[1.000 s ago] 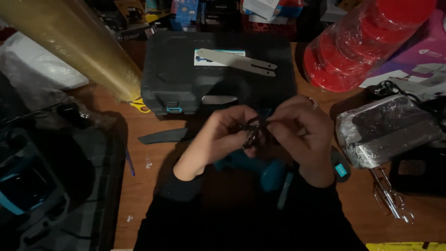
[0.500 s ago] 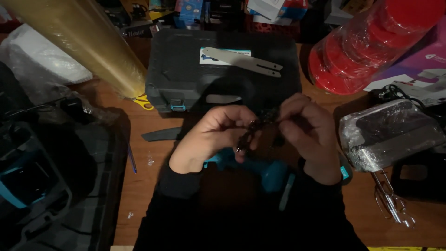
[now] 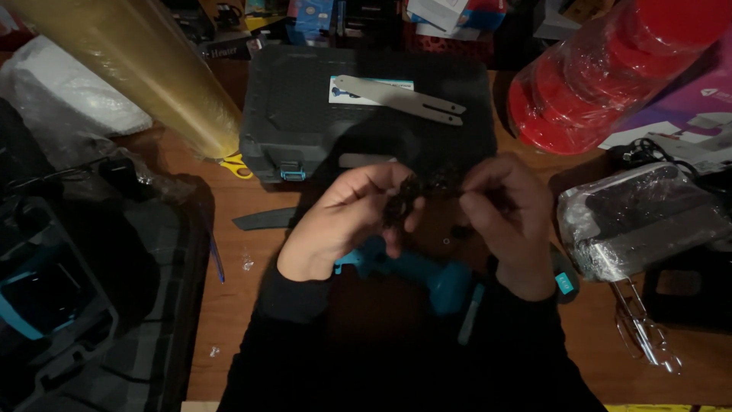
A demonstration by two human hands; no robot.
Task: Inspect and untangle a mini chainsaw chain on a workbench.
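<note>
**Both hands pinch a dark chain above the teal tool**

At the far left an open dark case (image 3: 69,305) with teal fittings lies on the wooden table (image 3: 244,313), and above it a roll of amber film (image 3: 145,69) slants down toward yellow scissor handles (image 3: 236,165).

Next comes the left hand (image 3: 347,221), raised over the table with its fingers curled inward. Thumb and fingertips are closed narrowly on one end of a small dark chain (image 3: 419,194). The chain is dim and partly hidden by the fingers, so its links cannot be made out clearly.

The chain's long axis runs roughly left to right, sagging a little, strung between the two hands. It lies to the right of the left hand's pinch and to the left of the right hand's, with each hand at about the same nearness to its own end.

Behind the hands stands a closed dark tool case (image 3: 305,114) with a flat metal guide bar (image 3: 400,99) lying across its lid. Below the hands, a teal power tool (image 3: 427,275) rests on the table, well under the chain and not touching it.

The right hand (image 3: 507,217) is also closed in a tight pinch on the chain's other end.

Farther right lie a plastic-wrapped grey block (image 3: 640,217), a stack of red discs in clear wrap (image 3: 610,76), and wire beaters (image 3: 644,336).
</note>
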